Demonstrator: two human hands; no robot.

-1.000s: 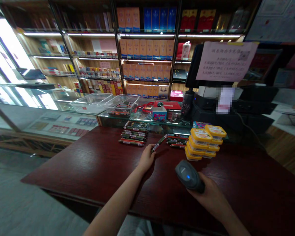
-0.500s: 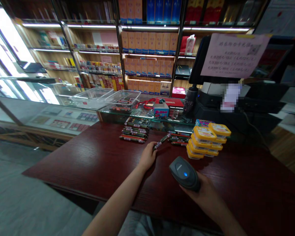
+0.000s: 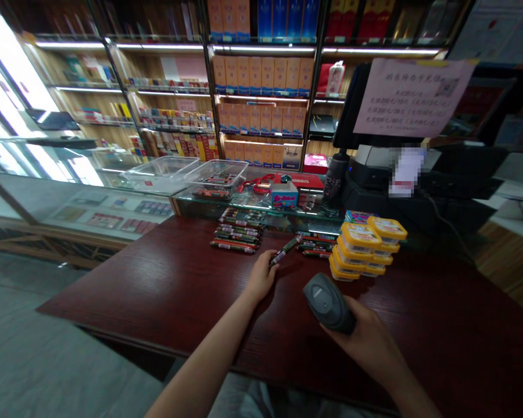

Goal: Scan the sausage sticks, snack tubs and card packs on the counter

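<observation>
In my left hand (image 3: 261, 275) is one end of a slim, dark-wrapped stick-shaped packet (image 3: 286, 248), its other end pointing up and to the right. My right hand (image 3: 361, 331) is wrapped round a dark grey barcode scanner (image 3: 326, 302), its head tilted toward the packet. Several similar slim packets lie in a pile (image 3: 237, 235) left of my left hand. A second pile (image 3: 317, 246) lies just beyond the packet's far end. Right of that pile stand stacked yellow-lidded tubs (image 3: 361, 249).
All this is on a dark red wooden desk (image 3: 157, 290). Behind it, a glass counter holds clear plastic bins (image 3: 218, 174) and a small blue-and-pink box (image 3: 284, 195). A monitor with a paper sign (image 3: 412, 96) stands at the right, before shelves of boxed goods.
The blue light on the scanner has gone out. The scanner has shifted very slightly to the right; my left hand and the packet stay nearly in place.
</observation>
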